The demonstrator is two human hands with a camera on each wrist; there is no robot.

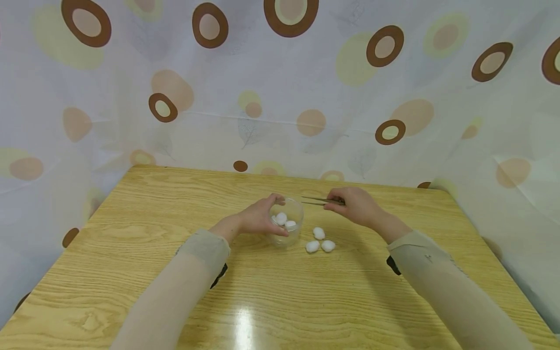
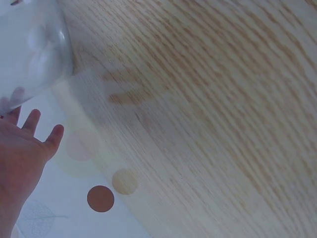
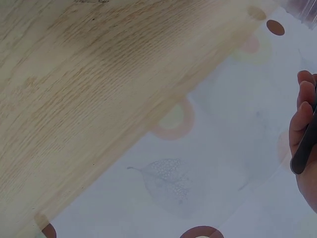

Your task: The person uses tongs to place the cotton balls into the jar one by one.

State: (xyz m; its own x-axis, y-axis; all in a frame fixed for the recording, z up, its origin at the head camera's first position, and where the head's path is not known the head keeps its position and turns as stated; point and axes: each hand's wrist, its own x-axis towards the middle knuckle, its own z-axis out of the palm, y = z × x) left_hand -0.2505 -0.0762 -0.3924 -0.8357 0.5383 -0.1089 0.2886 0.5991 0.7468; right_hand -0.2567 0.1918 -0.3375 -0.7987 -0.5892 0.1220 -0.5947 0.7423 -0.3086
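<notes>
My left hand (image 1: 258,218) grips a clear round jar (image 1: 296,210) from its left side, thumb toward me and fingers around the far side. Inside the jar lie several white cotton balls (image 1: 281,218), which look blurred through its wall in the left wrist view. My right hand (image 1: 359,207) pinches a pair of dark metal tweezers (image 1: 318,199). Their tips point left toward the jar's upper edge, spread apart with nothing between them. On the table, just right of the jar, three loose cotton balls (image 1: 319,233) sit in a small cluster. The right wrist view catches the tweezers' rounded end (image 3: 298,163).
The wood-grain table (image 1: 175,209) stretches out on both sides of the hands. Behind it and at its sides hangs a pale curtain (image 1: 280,141) with brown and peach ovals. Light glares off the tabletop near the front.
</notes>
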